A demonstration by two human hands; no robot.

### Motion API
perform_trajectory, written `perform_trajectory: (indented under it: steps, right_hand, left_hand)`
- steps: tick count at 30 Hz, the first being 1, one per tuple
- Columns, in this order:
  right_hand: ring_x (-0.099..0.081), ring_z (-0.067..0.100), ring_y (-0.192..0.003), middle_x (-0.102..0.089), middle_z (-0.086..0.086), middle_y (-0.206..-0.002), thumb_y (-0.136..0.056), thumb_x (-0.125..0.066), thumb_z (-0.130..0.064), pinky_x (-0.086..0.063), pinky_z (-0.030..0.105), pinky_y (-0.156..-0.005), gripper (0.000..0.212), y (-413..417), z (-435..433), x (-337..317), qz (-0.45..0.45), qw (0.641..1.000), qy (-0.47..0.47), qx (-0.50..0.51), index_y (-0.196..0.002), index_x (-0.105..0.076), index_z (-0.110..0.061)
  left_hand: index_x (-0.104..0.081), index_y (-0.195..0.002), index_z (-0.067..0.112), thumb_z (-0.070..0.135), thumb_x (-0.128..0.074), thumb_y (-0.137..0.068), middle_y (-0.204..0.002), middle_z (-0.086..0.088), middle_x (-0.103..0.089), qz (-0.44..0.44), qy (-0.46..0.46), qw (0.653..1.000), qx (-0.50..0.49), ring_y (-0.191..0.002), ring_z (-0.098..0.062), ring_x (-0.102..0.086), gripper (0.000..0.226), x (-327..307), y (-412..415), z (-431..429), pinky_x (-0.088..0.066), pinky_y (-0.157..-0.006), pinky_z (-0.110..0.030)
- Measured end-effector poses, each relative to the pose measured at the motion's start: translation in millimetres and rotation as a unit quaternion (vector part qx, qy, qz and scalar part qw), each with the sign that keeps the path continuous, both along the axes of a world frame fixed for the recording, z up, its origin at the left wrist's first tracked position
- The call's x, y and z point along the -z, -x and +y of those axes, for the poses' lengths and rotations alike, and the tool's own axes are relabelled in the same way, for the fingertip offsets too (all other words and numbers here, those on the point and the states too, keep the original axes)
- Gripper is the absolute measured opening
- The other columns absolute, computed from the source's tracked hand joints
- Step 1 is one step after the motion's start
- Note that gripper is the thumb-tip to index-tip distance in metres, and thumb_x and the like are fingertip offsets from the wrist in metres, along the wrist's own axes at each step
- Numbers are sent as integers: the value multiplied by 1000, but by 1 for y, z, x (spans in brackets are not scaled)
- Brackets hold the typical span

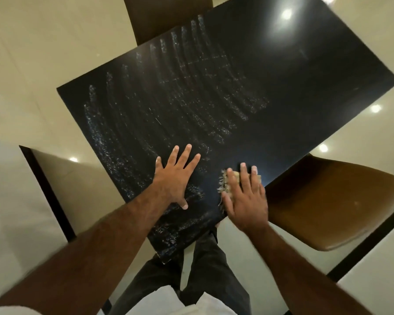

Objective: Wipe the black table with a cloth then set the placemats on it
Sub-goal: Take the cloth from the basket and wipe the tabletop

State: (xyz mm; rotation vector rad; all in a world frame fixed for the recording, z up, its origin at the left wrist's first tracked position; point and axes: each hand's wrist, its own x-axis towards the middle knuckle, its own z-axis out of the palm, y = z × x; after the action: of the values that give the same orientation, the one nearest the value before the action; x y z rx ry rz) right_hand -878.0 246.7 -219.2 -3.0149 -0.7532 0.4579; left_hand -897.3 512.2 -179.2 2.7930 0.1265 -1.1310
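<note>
The cloth [223, 184] lies on the desk [282, 87] at its near right edge, not far from the near corner, and is almost wholly covered by the right hand [243, 201]. It is a small tan piece with a frayed, fringed border showing on its left side; the weave cannot be made out. The right fingers [243, 171] are straight and slightly spread, laid flat on top of the cloth and not curled round it, which suits pressing the fabric against the surface so that it slides with the palm. The right hand is blurred, so it is probably in motion. The left hand [175, 178] rests palm down on the desk just beside the cloth, its fingers [187, 153] wide and straight, holding nothing; this placement probably braces the body during the stroke. The desk top is a black rectangle, hard, smooth and glossy, and it reflects a ceiling lamp near the far corner. Pale speckled streaks [168, 98] run in parallel curved bands across its left and middle portions up to the far left edge; they look like damp tracks of wiping. The portion toward the right corner shows no streaks, so the wiping step is judged unfinished. No placemats are in view. A brown padded chair [339, 201] with a smooth, leather-like seat stands at the near right edge; another chair back [166, 14] stands at the far left edge. The floor [43, 53] is glossy pale tile
</note>
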Motion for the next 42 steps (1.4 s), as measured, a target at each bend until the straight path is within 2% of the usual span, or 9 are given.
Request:
perform_trajectory:
  steps: [3,6,11,14,18,22,26,30,42]
  right_hand:
    - [-5,42,-170,-10,12,-184,-113,-35,-61,-26,65,-132,72,-39,14,5,-36,993,-2,113,-176,-18,-30]
    - [0,43,-170,-6,12,-185,-113,-30,-62,-23,66,-132,73,-64,46,10,-33,986,-26,162,-176,-14,-30]
    - [8,40,-170,0,9,-186,-113,-28,-63,-10,62,-134,73,-12,82,8,-8,999,-42,17,-177,-11,-32]
    - [13,35,-171,4,7,-186,-113,-28,-64,-11,60,-137,74,43,65,5,23,997,-43,-65,-178,-8,-33]
    - [21,29,-169,13,0,-185,-113,-24,-68,-10,58,-137,74,62,38,2,72,994,-36,-70,-177,2,-40]
    - [20,26,-170,11,-3,-186,-113,-16,-65,-10,56,-132,70,15,26,-16,73,993,-88,-28,-176,1,-41]
    - [12,31,-171,5,2,-186,-116,-31,-54,-13,57,-133,69,-54,7,-16,29,994,-80,66,-177,-7,-33]
    - [6,37,-171,4,8,-186,-115,-30,-57,-22,62,-132,72,-84,0,2,24,997,-50,50,-177,-7,-30]
    - [8,37,-171,8,7,-186,-114,-25,-61,-19,58,-133,72,-72,10,25,-21,998,-35,-42,-178,-7,-32]
  left_hand:
    - [28,-169,37,67,-101,-61,-172,-1,46,-6,2,1000,6,-165,-39,30,171,1,2,2,-9,-126,-80]
    - [30,-169,36,65,-101,-60,-172,-2,46,-12,-2,1000,8,-165,-40,30,173,4,2,1,-10,-126,-81]
    - [28,-169,37,68,-101,-59,-174,0,44,-33,-9,999,15,-166,-39,27,173,11,6,5,-12,-126,-80]
    - [25,-170,38,68,-100,-59,-175,2,43,-38,-3,999,8,-166,-37,27,170,10,8,5,-12,-128,-77]
    - [23,-171,36,66,-100,-63,-177,-1,38,-38,-10,999,-3,-168,-37,21,167,2,9,1,-15,-131,-72]
    - [21,-172,28,57,-89,-84,-180,-9,30,-74,29,994,-70,-170,-36,14,145,-6,26,-19,-9,-136,-64]
    - [22,-172,19,73,-48,-105,-177,-11,36,-152,86,982,-72,-166,-34,27,111,0,60,-96,5,-136,-60]
    - [22,-173,21,77,-14,-108,-178,-6,37,-181,115,975,-61,-166,-31,30,93,29,81,-159,8,-136,-58]
    - [0,-177,17,50,-24,-114,-186,-7,7,-284,-3,946,-156,-171,-31,3,74,60,10,-108,-11,-136,-59]
